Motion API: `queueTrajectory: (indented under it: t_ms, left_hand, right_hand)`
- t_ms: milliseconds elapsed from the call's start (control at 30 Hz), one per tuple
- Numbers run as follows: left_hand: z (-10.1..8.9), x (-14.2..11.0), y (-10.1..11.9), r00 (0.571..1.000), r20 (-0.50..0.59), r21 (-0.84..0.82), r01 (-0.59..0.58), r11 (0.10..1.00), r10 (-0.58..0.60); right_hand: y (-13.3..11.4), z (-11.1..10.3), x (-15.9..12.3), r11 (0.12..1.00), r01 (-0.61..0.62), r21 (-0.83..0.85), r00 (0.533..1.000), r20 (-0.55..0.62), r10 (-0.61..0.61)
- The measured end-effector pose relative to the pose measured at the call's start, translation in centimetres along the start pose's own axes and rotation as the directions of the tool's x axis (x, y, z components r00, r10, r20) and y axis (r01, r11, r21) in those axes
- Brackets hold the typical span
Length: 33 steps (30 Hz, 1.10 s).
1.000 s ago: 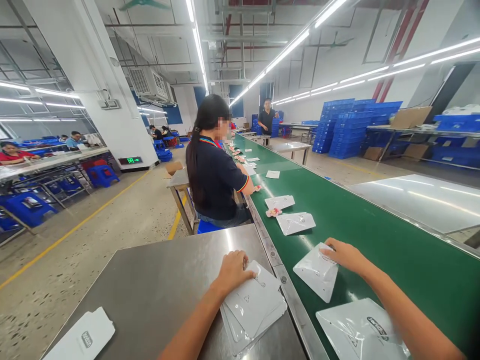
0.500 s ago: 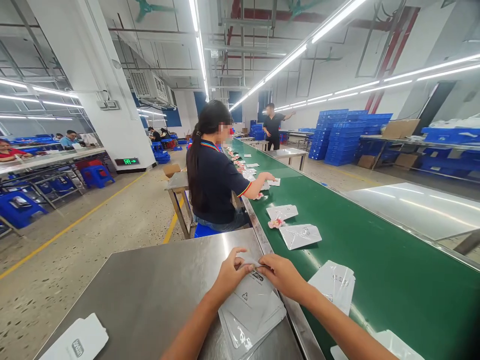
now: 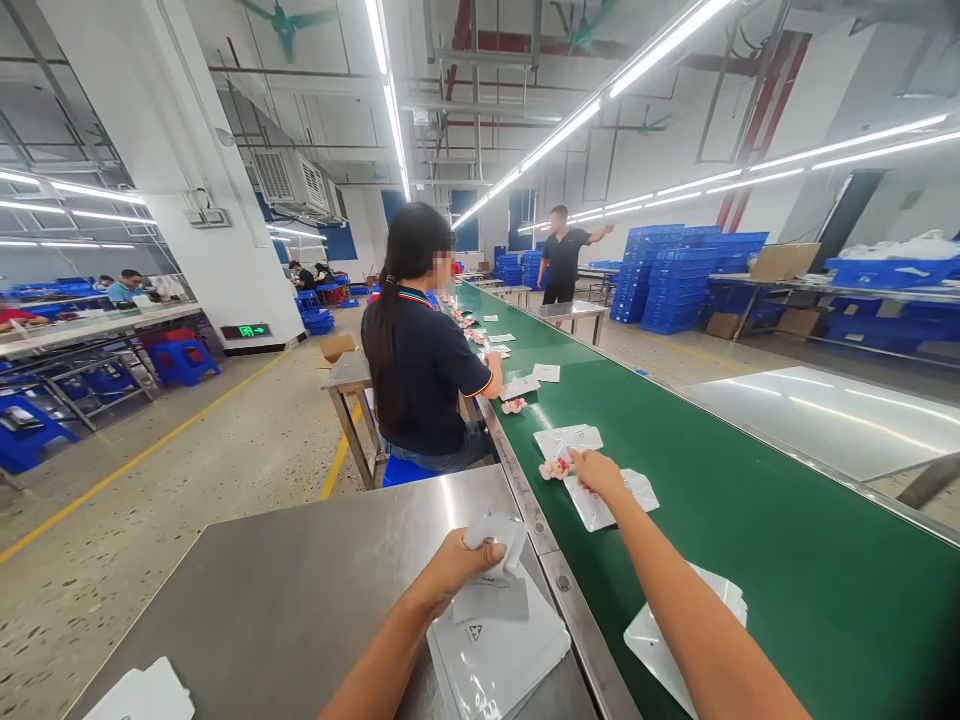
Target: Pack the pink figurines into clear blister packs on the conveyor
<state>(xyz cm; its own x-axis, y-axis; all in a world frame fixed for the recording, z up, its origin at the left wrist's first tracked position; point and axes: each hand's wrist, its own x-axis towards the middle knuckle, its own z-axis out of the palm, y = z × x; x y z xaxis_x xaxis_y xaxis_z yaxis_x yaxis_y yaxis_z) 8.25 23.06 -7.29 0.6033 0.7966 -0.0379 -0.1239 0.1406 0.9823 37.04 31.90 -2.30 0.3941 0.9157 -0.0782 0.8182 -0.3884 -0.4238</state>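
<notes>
My left hand [image 3: 461, 568] grips a white plastic bag [image 3: 507, 540], its upper part bunched and bent under my thumb. Beneath it lies a stack of similar flat white bags [image 3: 517, 655] on the metal table. My right hand [image 3: 598, 474] is stretched over the green belt, fingers curled together at the right edge of a small pink toy [image 3: 555, 468]. That toy still rests on the belt. One white bag [image 3: 568, 440] lies just behind it, and another bag [image 3: 637, 492] is partly under my right hand.
More white bags [image 3: 675, 640] lie on the green conveyor belt [image 3: 750, 480] near my right forearm. Other bags [image 3: 146, 692] sit at the left of the metal table [image 3: 300, 590]. A seated co-worker [image 3: 420, 350] works ahead beside the belt; another person [image 3: 564, 255] stands farther back.
My right hand has let go of the white bag and moved forward and right to the pink toy. My left hand keeps hold of the bag. The co-worker's arm has drawn back.
</notes>
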Motion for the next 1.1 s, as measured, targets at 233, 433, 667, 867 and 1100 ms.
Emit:
queueTrajectory:
  t_ms: [233,433,667,867,1100]
  left_hand:
    - [0.7,0.7,0.8,0.993,-0.09,0.07,-0.067,0.995,0.073]
    - [1.4,1.1,0.9,0.989,-0.06,0.093,-0.129,0.987,0.135]
    - [3.0,-0.4,2.1,0.991,0.02,0.071,-0.131,0.989,0.129]
    - [4.3,-1.0,2.2,0.988,0.055,0.196,-0.155,0.968,0.147]
    - [3.7,-0.7,1.8,0.957,0.077,0.253,-0.292,0.923,0.281]
  right_hand:
    - [-2.6,1.3,-0.2,0.991,0.136,-0.002,0.991,-0.02,-0.136]
    - [-5.4,-1.7,-8.5,0.691,0.524,0.497,0.834,-0.136,-0.535]
    - [-5.0,-2.2,-14.2,0.688,0.642,0.339,0.724,0.027,-0.689]
    - [-5.2,-1.9,-17.9,0.576,0.807,0.132,0.562,0.129,-0.817]
    - [-4.2,-2.2,-16.6,0.656,0.743,0.135,0.658,0.036,-0.752]
